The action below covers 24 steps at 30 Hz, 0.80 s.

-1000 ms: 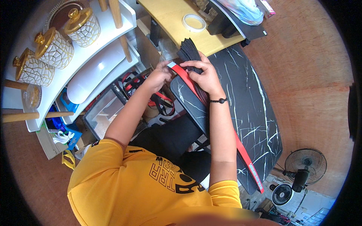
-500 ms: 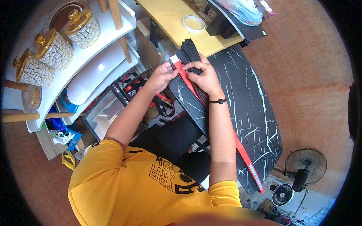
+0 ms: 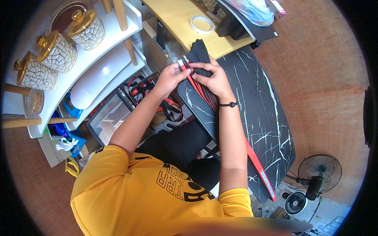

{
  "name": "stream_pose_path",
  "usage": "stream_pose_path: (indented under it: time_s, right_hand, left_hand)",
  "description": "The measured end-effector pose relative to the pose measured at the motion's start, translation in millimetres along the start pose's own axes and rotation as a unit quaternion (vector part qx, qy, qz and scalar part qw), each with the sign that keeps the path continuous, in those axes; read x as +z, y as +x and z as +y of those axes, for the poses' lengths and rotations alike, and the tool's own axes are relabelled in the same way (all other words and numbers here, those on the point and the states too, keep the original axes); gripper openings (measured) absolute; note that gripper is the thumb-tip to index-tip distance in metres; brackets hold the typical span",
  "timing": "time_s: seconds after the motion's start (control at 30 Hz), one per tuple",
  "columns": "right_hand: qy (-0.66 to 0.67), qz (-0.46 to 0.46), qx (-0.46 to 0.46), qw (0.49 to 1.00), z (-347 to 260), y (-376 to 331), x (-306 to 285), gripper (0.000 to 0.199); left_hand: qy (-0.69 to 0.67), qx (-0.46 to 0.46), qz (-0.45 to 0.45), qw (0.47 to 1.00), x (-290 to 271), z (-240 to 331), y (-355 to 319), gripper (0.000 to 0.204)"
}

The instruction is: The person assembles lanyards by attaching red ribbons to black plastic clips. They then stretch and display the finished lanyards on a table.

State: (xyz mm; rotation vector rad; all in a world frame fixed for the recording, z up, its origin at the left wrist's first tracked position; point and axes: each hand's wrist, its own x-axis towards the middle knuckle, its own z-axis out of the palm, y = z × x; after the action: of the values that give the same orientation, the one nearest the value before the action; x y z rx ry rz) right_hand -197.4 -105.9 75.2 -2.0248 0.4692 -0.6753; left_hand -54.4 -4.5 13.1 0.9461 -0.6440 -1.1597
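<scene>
In the head view, the left hand [image 3: 170, 76] is pinching the top end of the red strap [image 3: 197, 84], its grip closed there, while the right hand [image 3: 214, 78] is pressing the strap and black bundle [image 3: 201, 55] together on the black marbled counter [image 3: 260, 118]. The strap's long axis is running from the hands down along the counter's near edge.

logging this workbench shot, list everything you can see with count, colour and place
red strap: 1, red, along the marble table's left edge
black strips: a stack, black, under the right hand
marble table: 1, black, white veins, centre
tape roll: 1, pale, on yellow desk
lidded jars: 3, white and gold, on white shelf
fans: 2, lower right floor
left hand: grip on strap end
right hand: on strap and strips
</scene>
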Motion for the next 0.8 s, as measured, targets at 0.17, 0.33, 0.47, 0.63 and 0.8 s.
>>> stream_pose_path:
  time_s: [0.17,0.33,0.47,0.63,0.8]
  right_hand:
    - [-0.036,0.005,0.011,0.999,7,1,0,0.035]
    - [-0.028,0.004,-0.008,1.000,5,0,0,0.034]
    - [-0.022,-0.002,0.009,1.000,-2,-1,0,0.033]
    - [-0.049,0.007,-0.005,0.999,1,0,0,0.033]
    - [-0.017,0.005,-0.014,1.000,8,1,1,0.032]
  left_hand:
    - [-0.003,0.006,0.003,1.000,0,-1,-1,0.027]
    - [-0.009,0.006,0.000,1.000,1,-1,-1,0.027]
    - [-0.009,0.002,-0.001,1.000,1,-1,0,0.026]
    - [-0.001,-0.002,0.007,1.000,-2,-5,1,0.025]
    - [0.001,0.006,0.000,1.000,-3,-6,1,0.024]
